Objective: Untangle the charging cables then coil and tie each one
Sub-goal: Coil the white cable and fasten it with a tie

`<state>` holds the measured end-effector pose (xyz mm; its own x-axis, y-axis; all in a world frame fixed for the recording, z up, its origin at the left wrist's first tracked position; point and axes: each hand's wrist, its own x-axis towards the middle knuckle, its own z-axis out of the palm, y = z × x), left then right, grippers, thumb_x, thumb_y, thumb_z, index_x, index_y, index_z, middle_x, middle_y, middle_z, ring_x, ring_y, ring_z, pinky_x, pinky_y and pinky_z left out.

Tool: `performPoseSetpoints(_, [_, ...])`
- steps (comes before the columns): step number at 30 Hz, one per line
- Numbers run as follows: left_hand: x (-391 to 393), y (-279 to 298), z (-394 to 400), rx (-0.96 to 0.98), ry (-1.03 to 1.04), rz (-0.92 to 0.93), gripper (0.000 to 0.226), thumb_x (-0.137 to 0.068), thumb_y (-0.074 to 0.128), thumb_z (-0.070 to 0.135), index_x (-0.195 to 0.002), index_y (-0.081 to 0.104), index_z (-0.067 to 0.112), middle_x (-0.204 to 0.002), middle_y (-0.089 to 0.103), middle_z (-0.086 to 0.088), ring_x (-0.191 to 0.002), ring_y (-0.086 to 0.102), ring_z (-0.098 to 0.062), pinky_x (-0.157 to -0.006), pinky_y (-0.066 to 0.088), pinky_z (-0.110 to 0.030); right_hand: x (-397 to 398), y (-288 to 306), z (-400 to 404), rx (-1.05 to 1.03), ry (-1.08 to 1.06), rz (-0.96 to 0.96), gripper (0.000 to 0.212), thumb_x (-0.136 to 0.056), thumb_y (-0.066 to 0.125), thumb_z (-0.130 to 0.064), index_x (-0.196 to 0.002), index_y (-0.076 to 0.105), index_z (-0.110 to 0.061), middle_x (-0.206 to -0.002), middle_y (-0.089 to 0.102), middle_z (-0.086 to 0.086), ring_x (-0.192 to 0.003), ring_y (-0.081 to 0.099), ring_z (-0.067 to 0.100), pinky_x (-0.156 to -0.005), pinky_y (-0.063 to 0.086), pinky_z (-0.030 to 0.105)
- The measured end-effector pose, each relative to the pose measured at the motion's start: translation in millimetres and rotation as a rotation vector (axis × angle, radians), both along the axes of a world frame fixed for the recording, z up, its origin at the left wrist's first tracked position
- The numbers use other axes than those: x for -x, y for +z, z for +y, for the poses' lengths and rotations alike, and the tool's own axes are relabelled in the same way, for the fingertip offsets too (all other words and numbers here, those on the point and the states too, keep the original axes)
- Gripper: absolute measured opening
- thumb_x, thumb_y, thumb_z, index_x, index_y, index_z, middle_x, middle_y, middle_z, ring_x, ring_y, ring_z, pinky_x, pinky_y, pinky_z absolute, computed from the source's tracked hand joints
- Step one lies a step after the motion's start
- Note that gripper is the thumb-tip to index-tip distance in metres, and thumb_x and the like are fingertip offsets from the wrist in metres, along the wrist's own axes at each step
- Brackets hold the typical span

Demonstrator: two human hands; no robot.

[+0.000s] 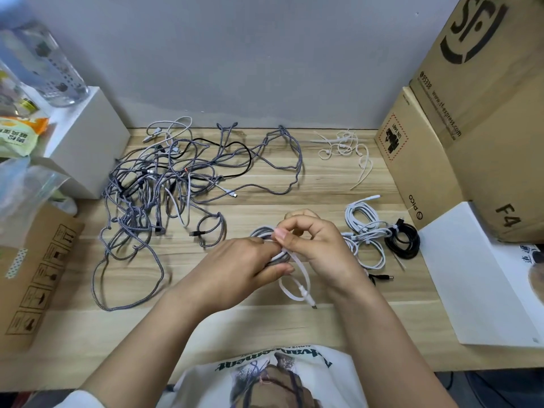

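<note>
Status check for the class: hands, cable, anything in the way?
Left hand grips grey coil; right hand pinches white tie round it. Tangle waits left. Nothing blocking.

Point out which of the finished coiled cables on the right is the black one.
The black coil, farthest right beside the cardboard box. The other finished coils next to it are white, nearer the right hand.

Both hands on coiled cable
</note>
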<state>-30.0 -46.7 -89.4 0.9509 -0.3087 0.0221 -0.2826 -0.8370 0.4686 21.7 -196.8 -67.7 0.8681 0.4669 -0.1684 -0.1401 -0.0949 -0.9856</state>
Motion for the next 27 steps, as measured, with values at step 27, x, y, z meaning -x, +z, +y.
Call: performPoseSetpoints(27, [-17.2,-11.8,-15.9,1.253,0.577,0.401,0.043,-0.086,0.041,0.045,-0.060,0.060,0.017,-0.045,0.029,0.008,-0.045,0.029,-0.009,-0.053,0.014,-0.028,12.3,30.3,-7.8,-0.694,-0.091,0.257,0.015,-0.077,0.054,-0.016,-0.063,0.057,-0.013,-0.044,0.035,-0.003,-0.036,0.035,0.010,-0.050,0.043,0.022])
